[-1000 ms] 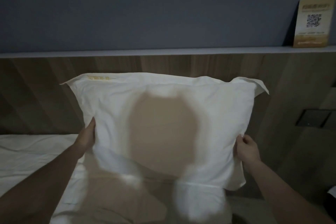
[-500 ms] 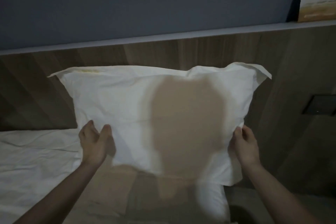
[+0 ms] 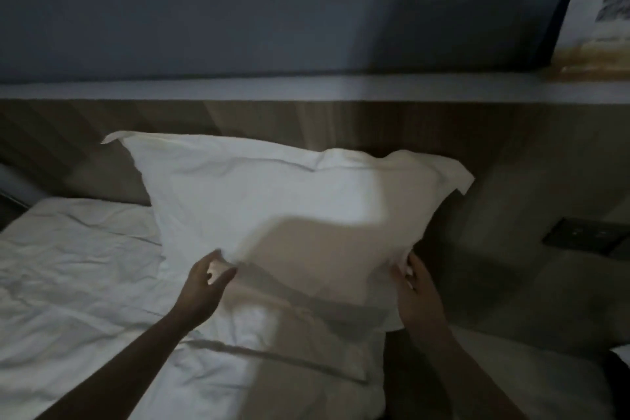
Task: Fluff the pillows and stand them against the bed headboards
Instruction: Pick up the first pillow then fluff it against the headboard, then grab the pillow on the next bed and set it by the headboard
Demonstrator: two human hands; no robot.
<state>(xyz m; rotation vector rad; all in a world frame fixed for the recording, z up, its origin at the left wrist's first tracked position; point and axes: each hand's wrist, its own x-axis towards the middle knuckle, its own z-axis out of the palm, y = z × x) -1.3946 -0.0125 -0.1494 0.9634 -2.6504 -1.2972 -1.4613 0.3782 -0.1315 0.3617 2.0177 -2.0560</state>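
We hold the white pillow (image 3: 272, 201) upright on its lower edge, its back toward the wood-panel headboard (image 3: 341, 123); we judge this the standing step, since the task wants it propped there rather than lying flat. Whether the back already touches the panel we cannot tell from the head view; the top edge sits just below the pale ledge (image 3: 306, 87) capping the headboard. The pillow's two upper corner flaps stick out sideways, and the case shows creases near the top, so the filling looks settled unevenly toward our right. Left hand (image 3: 204, 286): thumb and fingers curled moderately, closing as a pinch on the lower left corner of the pillowcase, a pale bit of cloth showing between thumb and fingertips. Right hand (image 3: 414, 286): fingers curled round the lower right edge, cloth bunched against the fingertips; grip narrow. Both holds sit low, which we read as steadying the base while the top leans back. Below and toward us from the left fingers lies the rumpled white bedsheet (image 3: 85, 283); directly beneath the pillow, between our two wrists, a second flat pillow (image 3: 306, 344) lies on the mattress. Beyond the right fingers, a dark wall switch plate (image 3: 586, 237); above that, on the ledge, a blurred printed card (image 3: 600, 10). Lighting dim; our own shadow covers the pillow's lower middle.
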